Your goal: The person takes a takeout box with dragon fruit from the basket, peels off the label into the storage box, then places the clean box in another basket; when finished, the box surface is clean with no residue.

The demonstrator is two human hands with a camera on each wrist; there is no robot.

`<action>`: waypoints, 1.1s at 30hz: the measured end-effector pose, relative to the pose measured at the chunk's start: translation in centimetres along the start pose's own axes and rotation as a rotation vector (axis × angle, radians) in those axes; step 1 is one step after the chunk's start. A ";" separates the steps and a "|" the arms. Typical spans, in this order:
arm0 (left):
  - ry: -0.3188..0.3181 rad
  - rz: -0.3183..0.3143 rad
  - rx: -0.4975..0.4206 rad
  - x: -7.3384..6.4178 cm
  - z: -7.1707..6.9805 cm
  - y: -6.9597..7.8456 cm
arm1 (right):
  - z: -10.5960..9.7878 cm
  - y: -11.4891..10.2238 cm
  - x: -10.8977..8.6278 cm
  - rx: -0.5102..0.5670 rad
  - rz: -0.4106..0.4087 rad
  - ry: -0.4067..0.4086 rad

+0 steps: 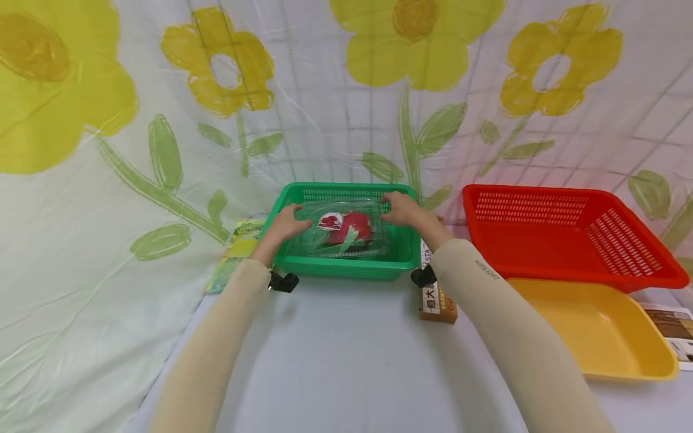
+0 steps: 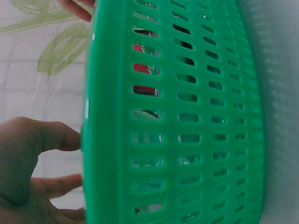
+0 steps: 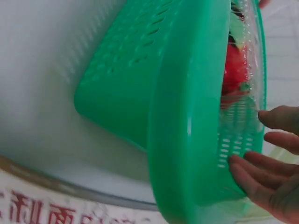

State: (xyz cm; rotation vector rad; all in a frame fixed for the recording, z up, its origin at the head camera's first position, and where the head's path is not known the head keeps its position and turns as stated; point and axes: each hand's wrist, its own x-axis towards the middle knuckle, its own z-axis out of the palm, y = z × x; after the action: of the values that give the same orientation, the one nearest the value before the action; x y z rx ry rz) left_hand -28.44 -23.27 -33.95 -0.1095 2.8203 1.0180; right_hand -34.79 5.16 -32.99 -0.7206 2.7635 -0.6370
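A clear plastic clamshell box (image 1: 311, 240) with a red and white label lies inside the green basket (image 1: 346, 267). Through its lid shows a red dragon fruit (image 1: 354, 228) with green scales. At the box's left end is my left hand (image 1: 287, 225), thumb and forefinger apart; in the left wrist view the basket's rim hides its fingertips. My right hand (image 1: 403, 210) is at the opposite end. In the right wrist view its fingers (image 3: 261, 172) are spread and relaxed, one tip right at the box's edge, the others over the basket's inside.
A long brown and white carton (image 1: 438, 300) lies right of the green basket, and a green and yellow packet (image 1: 233, 258) to its left. Farther right stand a red basket (image 1: 530, 240) and a yellow tray (image 1: 590, 325). A flower-printed curtain (image 1: 335, 132) hangs behind.
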 end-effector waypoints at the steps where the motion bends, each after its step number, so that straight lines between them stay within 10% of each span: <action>1: -0.001 -0.007 -0.012 0.0 0.1 -0.1 | 0.1 0.1 0.0 0.010 0.011 -0.005; 7: -0.016 -0.049 -0.129 -0.3 0.4 -0.8 | 0.7 0.0 -0.2 0.107 0.052 -0.009; 19: -0.040 -0.185 -0.328 -0.2 0.6 -1.4 | 1.8 -0.6 -0.4 0.740 0.308 -0.144; 33: -0.007 -0.151 -0.393 -0.8 -0.7 -0.3 | 1.4 -1.1 -0.5 0.829 0.375 -0.059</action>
State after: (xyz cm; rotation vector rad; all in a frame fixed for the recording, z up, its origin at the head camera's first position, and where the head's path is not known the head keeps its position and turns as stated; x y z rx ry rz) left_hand -27.67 -23.88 -33.49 -0.3527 2.5203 1.5122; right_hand -33.45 4.05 -33.63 -0.0350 2.1604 -1.4723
